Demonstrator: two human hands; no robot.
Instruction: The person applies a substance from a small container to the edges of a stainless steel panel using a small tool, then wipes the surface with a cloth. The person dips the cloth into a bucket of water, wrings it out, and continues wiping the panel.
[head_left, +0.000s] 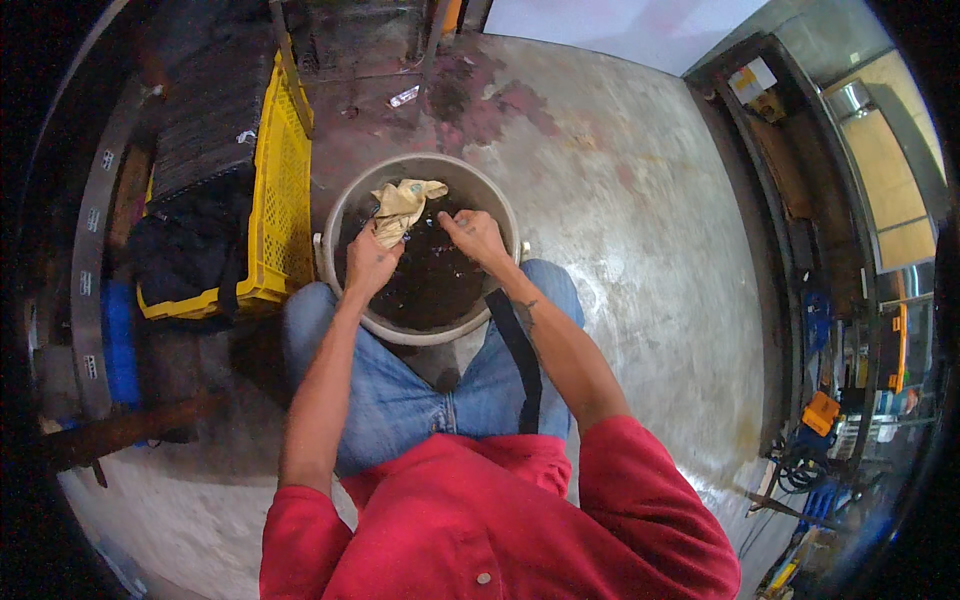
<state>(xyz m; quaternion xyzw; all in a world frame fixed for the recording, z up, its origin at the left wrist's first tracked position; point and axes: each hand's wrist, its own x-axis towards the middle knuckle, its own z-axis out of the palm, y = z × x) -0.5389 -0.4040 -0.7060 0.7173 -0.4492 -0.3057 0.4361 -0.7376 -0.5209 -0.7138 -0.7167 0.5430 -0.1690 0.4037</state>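
A round, pale bucket (507,190) stands on the floor between my knees, its inside dark with small bright specks. My left hand (371,264) is closed on the lower end of a crumpled cream cloth (402,208), which bunches up over the far left part of the bucket. To the right of the cloth, my right hand (476,238) hovers over the bucket with its fingers curled in. Whatever those fingers hold, if anything, is hidden. A small gap separates this hand from the cloth.
Close on the left is a yellow plastic crate (278,190) with dark material in it. Dark shelving (790,230) lines the right side, with cables and tools low down. A small wrapper (404,97) lies on the stained concrete floor (650,230). A black strap (522,360) crosses my right thigh.
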